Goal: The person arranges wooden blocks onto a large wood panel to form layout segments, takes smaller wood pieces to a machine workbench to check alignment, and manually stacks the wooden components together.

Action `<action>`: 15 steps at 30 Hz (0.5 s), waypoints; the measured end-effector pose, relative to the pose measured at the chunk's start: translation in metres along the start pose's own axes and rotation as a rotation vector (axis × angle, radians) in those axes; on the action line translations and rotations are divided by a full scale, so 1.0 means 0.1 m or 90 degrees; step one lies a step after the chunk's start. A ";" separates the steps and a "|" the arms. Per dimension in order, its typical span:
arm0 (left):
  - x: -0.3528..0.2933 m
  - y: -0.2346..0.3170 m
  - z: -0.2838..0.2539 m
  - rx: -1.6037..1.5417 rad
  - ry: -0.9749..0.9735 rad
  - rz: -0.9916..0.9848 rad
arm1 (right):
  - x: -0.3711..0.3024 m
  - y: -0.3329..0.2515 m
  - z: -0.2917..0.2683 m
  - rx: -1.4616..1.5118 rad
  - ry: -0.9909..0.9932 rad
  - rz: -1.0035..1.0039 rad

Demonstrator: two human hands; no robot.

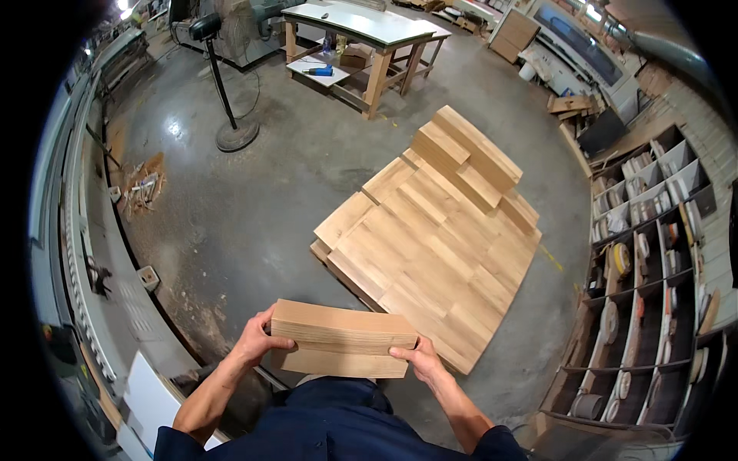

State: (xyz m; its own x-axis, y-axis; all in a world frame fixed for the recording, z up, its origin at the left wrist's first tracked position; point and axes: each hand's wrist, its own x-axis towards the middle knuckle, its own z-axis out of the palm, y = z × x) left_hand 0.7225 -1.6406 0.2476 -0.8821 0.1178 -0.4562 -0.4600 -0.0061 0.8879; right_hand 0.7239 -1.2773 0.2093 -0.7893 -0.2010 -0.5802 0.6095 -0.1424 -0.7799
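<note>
Close in front of my body I carry a short stack of light wood-grain boards [344,336], held level by its two ends. My left hand [257,338] grips the left end, thumb on the near side and fingers hidden behind it. At the right end my right hand [419,357] is closed the same way, its thumb lying on the boards. Ahead and to the right stands a low, wide pile of matching boards [430,253], laid in rows. A few more board stacks [469,154] rise above its far end.
A pedestal fan [237,136] stands on the grey floor at far left. Beyond the pile is a white-topped workbench [369,23], with a blue tool [319,71] on its lower shelf. Shelving with rolls of edging [615,330] lines the right; a long machine [96,307] runs along the left.
</note>
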 end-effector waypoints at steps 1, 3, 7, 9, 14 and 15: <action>0.13 0.10 -0.02 0.010 0.002 -0.009 | 0.10 -0.02 0.03 0.012 -0.003 0.006; 0.38 0.29 -0.08 -0.044 -0.019 -0.087 | 0.30 -0.08 0.09 0.040 0.024 0.047; 0.95 0.60 -0.30 -0.061 -0.032 -0.171 | 0.80 -0.20 0.18 0.078 0.035 0.072; 1.23 0.71 -0.44 -0.054 -0.037 -0.189 | 1.05 -0.28 0.26 0.102 0.061 0.081; 2.15 0.87 -0.80 -0.046 -0.096 -0.190 | 1.66 -0.65 0.42 0.108 0.090 0.088; 2.36 0.90 -0.88 -0.050 -0.120 -0.199 | 1.81 -0.71 0.45 0.106 0.106 0.084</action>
State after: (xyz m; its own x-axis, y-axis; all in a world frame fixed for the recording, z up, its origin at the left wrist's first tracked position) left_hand 0.4635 -1.7009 0.2146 -0.6674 0.3065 -0.6787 -0.7165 -0.0159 0.6974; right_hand 0.5413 -1.3475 0.1707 -0.6947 -0.0677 -0.7161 0.7012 -0.2856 -0.6533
